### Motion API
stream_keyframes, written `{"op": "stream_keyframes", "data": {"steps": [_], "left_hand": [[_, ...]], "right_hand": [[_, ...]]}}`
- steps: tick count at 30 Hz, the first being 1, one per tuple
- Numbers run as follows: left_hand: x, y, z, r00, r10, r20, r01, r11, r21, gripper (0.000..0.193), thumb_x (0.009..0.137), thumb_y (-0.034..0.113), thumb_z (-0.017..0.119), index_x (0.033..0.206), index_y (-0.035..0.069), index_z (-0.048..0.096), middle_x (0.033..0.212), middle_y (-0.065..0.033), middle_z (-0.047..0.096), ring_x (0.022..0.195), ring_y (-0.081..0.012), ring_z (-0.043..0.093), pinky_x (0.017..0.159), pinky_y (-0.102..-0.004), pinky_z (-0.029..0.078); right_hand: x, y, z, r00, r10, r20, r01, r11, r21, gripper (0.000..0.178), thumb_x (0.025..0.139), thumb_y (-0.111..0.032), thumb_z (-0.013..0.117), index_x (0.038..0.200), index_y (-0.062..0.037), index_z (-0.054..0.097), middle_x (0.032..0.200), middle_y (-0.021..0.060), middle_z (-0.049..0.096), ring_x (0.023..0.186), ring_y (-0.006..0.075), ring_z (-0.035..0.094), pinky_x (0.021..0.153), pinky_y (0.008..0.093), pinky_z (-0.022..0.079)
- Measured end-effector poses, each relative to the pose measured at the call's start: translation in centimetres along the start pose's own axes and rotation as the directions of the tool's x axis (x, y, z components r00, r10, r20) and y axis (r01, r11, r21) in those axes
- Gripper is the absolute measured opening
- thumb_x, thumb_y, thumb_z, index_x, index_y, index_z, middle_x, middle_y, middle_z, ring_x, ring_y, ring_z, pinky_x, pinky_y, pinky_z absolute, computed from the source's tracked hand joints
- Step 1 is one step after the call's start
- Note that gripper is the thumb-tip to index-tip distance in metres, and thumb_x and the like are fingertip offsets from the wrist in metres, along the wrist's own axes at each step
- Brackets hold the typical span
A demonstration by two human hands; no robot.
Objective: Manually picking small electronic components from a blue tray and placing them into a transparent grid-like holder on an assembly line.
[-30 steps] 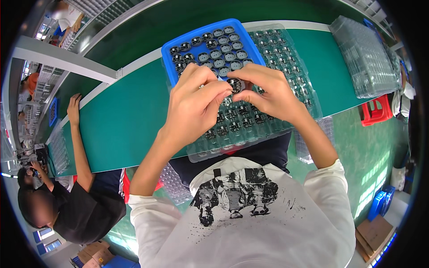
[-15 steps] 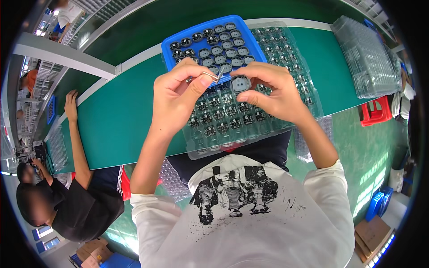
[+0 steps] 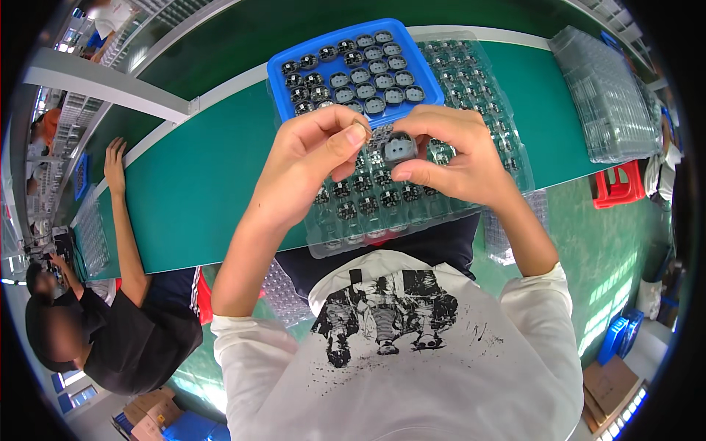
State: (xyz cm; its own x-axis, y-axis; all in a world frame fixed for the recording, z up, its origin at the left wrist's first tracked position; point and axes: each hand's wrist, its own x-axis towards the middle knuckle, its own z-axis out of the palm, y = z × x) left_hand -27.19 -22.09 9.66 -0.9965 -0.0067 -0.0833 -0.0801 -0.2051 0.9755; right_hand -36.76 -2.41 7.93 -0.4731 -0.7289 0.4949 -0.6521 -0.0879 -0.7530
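Observation:
Between the thumb and forefinger of my right hand [image 3: 457,156] is a small round grey part [image 3: 399,148] with two dark holes in its face, like a socket insert. My left hand [image 3: 312,158] is closed in a pinch just left of it, on a thin metal piece [image 3: 367,132] mostly hidden by the fingertips. Both hands hover over a clear plastic tray [image 3: 434,208] with many small black-and-silver parts in its pockets. Behind them, a blue tray [image 3: 276,90] carries rows of similar round parts, some grey-faced, others dark with metal showing.
Stacked clear trays [image 3: 603,99] stand at the bench's right end. A white metal beam [image 3: 110,88] crosses at the upper left. On the left, a co-worker in black [image 3: 143,338] rests an arm on the green bench [image 3: 198,191]. A red stool [image 3: 618,184] stands beyond the right edge.
My left hand has turned and shifted slightly right, so the metal piece shows less. The grey part in my right hand has moved slightly right and down, its face tipped.

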Motion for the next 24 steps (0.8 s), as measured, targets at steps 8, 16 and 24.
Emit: {"op": "stream_keyframes", "data": {"steps": [8,16,24], "left_hand": [[0.8,1.9,-0.4,0.976,-0.101,0.191,0.066,0.981,0.18,0.017,0.093,0.018,0.059,0.088,0.002,0.06,0.074,0.0048,0.05,0.064,-0.0045,0.042,0.057,-0.0216,0.033],[1.9,3.0,-0.9,0.933,-0.127,0.337,-0.015,0.922,0.388,0.02,0.095,0.023,0.059,0.089,0.004,0.059,0.078,0.0055,0.05,0.069,-0.0031,0.04,0.058,-0.0199,0.032],[1.5,2.4,-0.7,0.946,-0.085,0.312,-0.068,0.892,0.447,0.015,0.096,0.015,0.059,0.091,0.001,0.06,0.085,0.0016,0.055,0.075,-0.0051,0.046,0.065,-0.0209,0.038]], "right_hand": [[-0.3,0.1,0.1,0.997,-0.019,0.08,0.019,1.0,0.001,0.042,0.07,-0.027,0.085,0.095,0.0016,0.067,0.08,0.0093,0.066,0.064,0.0191,0.06,0.055,0.0277,0.048],[-0.5,0.1,0.1,0.994,-0.065,0.092,0.066,0.998,-0.017,0.044,0.07,-0.028,0.085,0.095,0.0031,0.067,0.078,0.0092,0.064,0.064,0.0195,0.058,0.053,0.0273,0.048],[-0.5,-0.2,-0.1,0.997,-0.024,0.078,0.025,1.0,-0.011,0.044,0.069,-0.028,0.085,0.095,0.0019,0.068,0.077,0.0085,0.064,0.063,0.0187,0.058,0.055,0.0281,0.046]]}}
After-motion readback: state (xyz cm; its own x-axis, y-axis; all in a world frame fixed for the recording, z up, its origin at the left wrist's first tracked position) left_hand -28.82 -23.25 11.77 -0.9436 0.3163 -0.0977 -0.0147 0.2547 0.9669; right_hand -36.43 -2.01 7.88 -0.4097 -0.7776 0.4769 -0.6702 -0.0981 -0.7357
